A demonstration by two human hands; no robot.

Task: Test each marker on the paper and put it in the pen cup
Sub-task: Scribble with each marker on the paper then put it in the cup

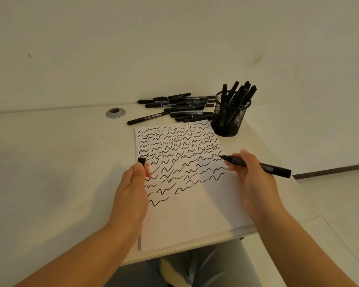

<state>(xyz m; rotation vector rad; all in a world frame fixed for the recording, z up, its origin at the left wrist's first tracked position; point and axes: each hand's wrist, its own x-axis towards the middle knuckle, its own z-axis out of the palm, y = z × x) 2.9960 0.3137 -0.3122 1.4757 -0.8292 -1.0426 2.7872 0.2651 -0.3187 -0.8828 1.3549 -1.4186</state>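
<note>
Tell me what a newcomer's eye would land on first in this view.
First, the white paper in the middle of the table, its upper part crowded with rows of black squiggles. Over it, the right hand holds an uncapped marker with its tip pointing left above the sheet, while the left hand pinches the cap. Behind the paper lies a pile of black markers, with a mesh pen cup full of markers to its right.

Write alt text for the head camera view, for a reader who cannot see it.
A person's right hand holds an uncapped black marker over a sheet of paper covered in black squiggles, while the left hand pinches its cap. Behind the paper on the pale table lie loose markers beside a black mesh pen cup holding more.
</note>
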